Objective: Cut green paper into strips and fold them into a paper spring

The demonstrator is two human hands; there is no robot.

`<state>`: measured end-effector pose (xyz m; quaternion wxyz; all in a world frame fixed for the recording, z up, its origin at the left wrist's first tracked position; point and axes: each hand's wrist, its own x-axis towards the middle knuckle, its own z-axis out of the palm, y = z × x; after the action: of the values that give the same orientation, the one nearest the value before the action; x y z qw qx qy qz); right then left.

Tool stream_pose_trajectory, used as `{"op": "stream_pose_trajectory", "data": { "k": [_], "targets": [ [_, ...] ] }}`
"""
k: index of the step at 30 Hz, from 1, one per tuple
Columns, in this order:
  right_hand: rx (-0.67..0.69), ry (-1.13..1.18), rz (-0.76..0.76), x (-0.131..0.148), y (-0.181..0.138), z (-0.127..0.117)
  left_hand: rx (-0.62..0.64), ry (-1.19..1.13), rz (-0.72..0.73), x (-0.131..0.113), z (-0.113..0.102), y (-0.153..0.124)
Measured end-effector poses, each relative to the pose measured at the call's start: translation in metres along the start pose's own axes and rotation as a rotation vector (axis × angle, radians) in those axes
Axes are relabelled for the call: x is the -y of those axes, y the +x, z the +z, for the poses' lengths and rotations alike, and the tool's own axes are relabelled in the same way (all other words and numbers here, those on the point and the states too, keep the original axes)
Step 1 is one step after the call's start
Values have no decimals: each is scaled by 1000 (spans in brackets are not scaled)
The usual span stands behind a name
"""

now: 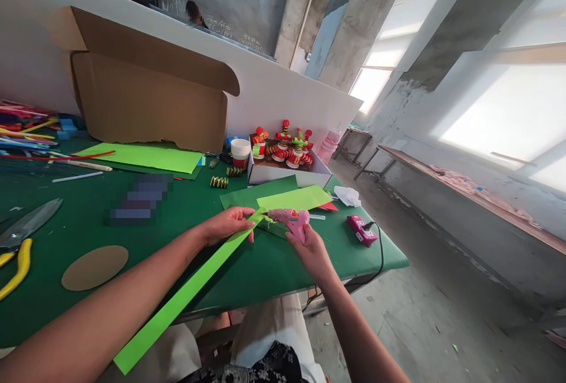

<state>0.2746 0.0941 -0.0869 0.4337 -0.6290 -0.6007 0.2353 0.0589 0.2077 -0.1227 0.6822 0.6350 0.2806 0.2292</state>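
My left hand (230,224) is closed on the far end of a long, light green paper strip (190,297), which slants down toward my lap. A pink hot glue gun (289,217) is gripped in my right hand (312,247). Its nozzle points left and meets or nearly meets the strip's end beside my left fingertips; exact contact is hard to make out. Under and behind the gun lie a light green sheet (296,197) and a dark green sheet (239,194).
An open white box (289,175) holds several red-and-green figures. Paper cups (240,153) stand beside it. Yellow-handled scissors (22,259) and a cardboard oval (95,267) lie left. A purple power strip (362,230) with a cord sits at right, near the table edge.
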Motion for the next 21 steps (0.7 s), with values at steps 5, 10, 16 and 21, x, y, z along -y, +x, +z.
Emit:
{"op": "stream_pose_trajectory", "data": {
  "k": [5, 10, 16, 21],
  "targets": [
    [5, 7, 1, 4, 1, -1, 1, -17, -1, -1, 1, -1],
    [14, 36, -6, 4, 3, -2, -7, 7, 3, -3, 1, -2],
    [11, 26, 14, 0, 0, -1, -33, 66, -2, -5, 2, -3],
    [12, 2, 9, 4, 1, 0, -23, 65, -3, -3, 2, -2]
  ]
}}
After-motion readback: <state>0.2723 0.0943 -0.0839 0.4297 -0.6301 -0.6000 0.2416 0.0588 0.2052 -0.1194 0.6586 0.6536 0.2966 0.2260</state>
